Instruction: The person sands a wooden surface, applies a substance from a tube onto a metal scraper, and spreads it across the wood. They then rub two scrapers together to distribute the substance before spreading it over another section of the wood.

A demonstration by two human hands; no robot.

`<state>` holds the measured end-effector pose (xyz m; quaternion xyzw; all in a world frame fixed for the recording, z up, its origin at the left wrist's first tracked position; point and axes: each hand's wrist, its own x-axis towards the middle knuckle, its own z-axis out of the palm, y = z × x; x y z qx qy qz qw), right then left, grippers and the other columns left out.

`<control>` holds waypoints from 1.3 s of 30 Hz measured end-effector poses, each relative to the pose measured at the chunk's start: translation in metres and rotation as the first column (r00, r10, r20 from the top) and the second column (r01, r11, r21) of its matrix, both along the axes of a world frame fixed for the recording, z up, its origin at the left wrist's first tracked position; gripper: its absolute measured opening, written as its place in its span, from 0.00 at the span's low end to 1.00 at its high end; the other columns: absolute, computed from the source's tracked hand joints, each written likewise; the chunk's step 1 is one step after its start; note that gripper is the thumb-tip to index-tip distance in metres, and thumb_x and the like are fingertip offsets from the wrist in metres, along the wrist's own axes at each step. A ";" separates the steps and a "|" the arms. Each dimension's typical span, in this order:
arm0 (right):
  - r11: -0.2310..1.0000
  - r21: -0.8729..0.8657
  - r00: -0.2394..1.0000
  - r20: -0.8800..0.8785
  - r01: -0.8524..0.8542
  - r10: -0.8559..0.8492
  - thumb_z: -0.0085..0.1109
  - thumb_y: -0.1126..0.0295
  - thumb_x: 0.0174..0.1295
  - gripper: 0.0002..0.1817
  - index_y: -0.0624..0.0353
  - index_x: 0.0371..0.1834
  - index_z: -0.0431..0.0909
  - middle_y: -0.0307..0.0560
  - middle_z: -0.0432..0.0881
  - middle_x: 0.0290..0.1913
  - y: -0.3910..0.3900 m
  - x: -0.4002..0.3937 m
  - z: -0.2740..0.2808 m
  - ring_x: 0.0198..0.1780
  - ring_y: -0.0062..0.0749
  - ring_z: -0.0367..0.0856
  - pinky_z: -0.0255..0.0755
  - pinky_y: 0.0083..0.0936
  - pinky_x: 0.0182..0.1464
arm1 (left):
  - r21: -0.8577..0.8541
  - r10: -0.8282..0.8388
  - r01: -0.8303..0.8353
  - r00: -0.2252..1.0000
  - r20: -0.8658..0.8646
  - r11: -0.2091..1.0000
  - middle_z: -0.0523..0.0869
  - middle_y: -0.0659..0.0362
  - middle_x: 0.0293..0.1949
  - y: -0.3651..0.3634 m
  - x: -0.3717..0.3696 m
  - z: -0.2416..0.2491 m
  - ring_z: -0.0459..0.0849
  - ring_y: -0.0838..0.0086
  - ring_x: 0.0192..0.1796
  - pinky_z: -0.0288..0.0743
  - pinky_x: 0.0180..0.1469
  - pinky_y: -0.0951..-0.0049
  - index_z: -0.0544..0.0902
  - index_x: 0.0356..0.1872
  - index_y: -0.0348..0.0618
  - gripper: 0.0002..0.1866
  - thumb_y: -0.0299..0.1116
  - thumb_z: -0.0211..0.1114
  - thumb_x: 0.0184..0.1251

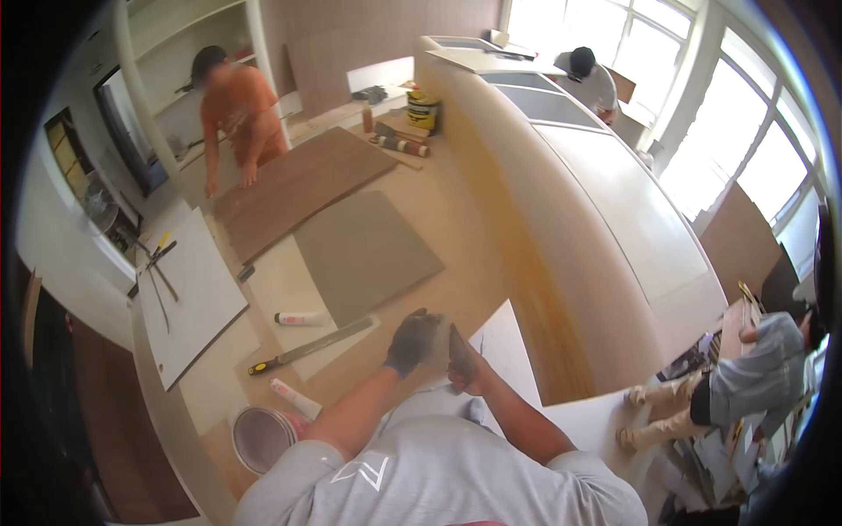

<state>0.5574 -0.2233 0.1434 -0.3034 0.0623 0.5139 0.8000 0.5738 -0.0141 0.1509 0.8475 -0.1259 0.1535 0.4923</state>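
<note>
My left hand, in a dark glove, is raised above the workbench in front of my chest. Its fingers are curled and blurred, and I cannot make out whether they hold anything. Close beside it, my right hand is bare and wrapped round a dark, flat, narrow piece standing roughly upright. Beyond my hands lies a grey-brown panel on the bench. To the left rests a long-bladed tool with a black and yellow handle. A white sheet juts out on the right.
White tubes and an open can stand left. A co-worker in orange leans over a brown panel. A long curved cabinet blocks the right. Other people are behind it and at lower right.
</note>
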 end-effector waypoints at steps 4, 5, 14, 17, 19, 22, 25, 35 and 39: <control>0.926 -0.192 0.946 0.082 0.324 -0.314 0.38 0.35 0.76 0.32 0.42 0.72 0.69 0.40 0.81 0.48 0.009 -0.044 0.035 0.42 0.38 0.80 0.76 0.40 0.43 | -0.059 -0.190 0.183 0.969 -0.159 0.981 0.87 0.52 0.51 -0.027 -0.012 -0.007 0.85 0.71 0.52 0.80 0.57 0.70 0.76 0.64 0.33 0.23 0.36 0.64 0.75; 0.899 -0.196 0.893 0.318 0.391 -0.319 0.37 0.36 0.76 0.33 0.43 0.73 0.68 0.42 0.80 0.54 0.006 -0.053 0.029 0.48 0.41 0.80 0.75 0.44 0.48 | -0.079 -0.207 0.195 0.960 -0.190 0.978 0.87 0.51 0.51 -0.031 -0.013 -0.019 0.85 0.70 0.53 0.80 0.57 0.70 0.76 0.64 0.33 0.23 0.36 0.64 0.75; 0.854 0.052 0.855 0.010 0.517 -0.518 0.38 0.53 0.78 0.30 0.58 0.76 0.62 0.54 0.73 0.71 -0.047 -0.092 0.035 0.70 0.52 0.74 0.67 0.52 0.72 | 0.089 -0.180 0.252 0.858 -0.481 0.964 0.83 0.49 0.64 -0.053 -0.020 -0.030 0.81 0.58 0.66 0.71 0.69 0.60 0.74 0.70 0.46 0.39 0.60 0.65 0.64; 0.862 -0.053 0.862 0.090 0.504 -0.499 0.42 0.59 0.77 0.28 0.60 0.76 0.63 0.55 0.74 0.70 -0.056 -0.094 0.027 0.70 0.52 0.74 0.68 0.50 0.72 | 0.014 -0.146 0.182 0.829 -0.540 0.983 0.82 0.49 0.64 -0.047 -0.039 0.025 0.80 0.57 0.67 0.71 0.68 0.61 0.74 0.70 0.45 0.39 0.61 0.64 0.65; 0.850 -0.181 0.868 0.139 0.495 -0.476 0.46 0.62 0.76 0.27 0.60 0.75 0.63 0.56 0.74 0.69 -0.060 -0.089 0.021 0.69 0.52 0.74 0.68 0.50 0.72 | -0.087 -0.192 0.172 0.833 -0.519 0.981 0.83 0.49 0.64 -0.052 -0.038 0.017 0.80 0.57 0.66 0.72 0.68 0.61 0.75 0.70 0.44 0.39 0.61 0.63 0.66; 0.887 -0.105 0.890 0.133 0.450 -0.436 0.53 0.63 0.74 0.29 0.60 0.75 0.63 0.55 0.75 0.69 -0.066 -0.090 0.035 0.68 0.52 0.75 0.68 0.51 0.72 | -0.058 -0.177 0.170 0.855 -0.487 0.984 0.83 0.50 0.64 -0.061 -0.044 0.014 0.81 0.57 0.66 0.72 0.68 0.61 0.75 0.69 0.44 0.38 0.60 0.63 0.66; 0.888 -0.168 0.902 0.138 0.428 -0.409 0.55 0.61 0.74 0.27 0.58 0.73 0.66 0.53 0.78 0.66 -0.083 -0.088 0.029 0.65 0.48 0.79 0.72 0.49 0.69 | -0.037 -0.144 0.147 0.833 -0.534 0.988 0.83 0.49 0.63 -0.064 -0.060 0.022 0.81 0.56 0.65 0.72 0.68 0.60 0.77 0.68 0.44 0.37 0.60 0.63 0.66; 0.832 -0.214 0.859 0.119 0.512 -0.498 0.51 0.60 0.76 0.24 0.56 0.71 0.69 0.49 0.80 0.65 -0.107 -0.058 0.046 0.64 0.46 0.81 0.77 0.48 0.66 | 0.050 0.180 -0.177 0.878 -0.444 0.983 0.81 0.46 0.64 -0.026 -0.102 0.003 0.79 0.54 0.67 0.71 0.69 0.59 0.74 0.69 0.46 0.34 0.55 0.62 0.68; 0.769 -0.380 0.855 0.158 0.514 -0.493 0.46 0.61 0.78 0.24 0.57 0.73 0.66 0.52 0.78 0.66 -0.085 -0.049 0.017 0.63 0.48 0.81 0.77 0.48 0.66 | -0.167 0.064 -0.108 0.967 -0.248 0.980 0.82 0.47 0.63 -0.045 -0.101 0.014 0.79 0.54 0.66 0.70 0.69 0.58 0.76 0.67 0.47 0.25 0.47 0.57 0.75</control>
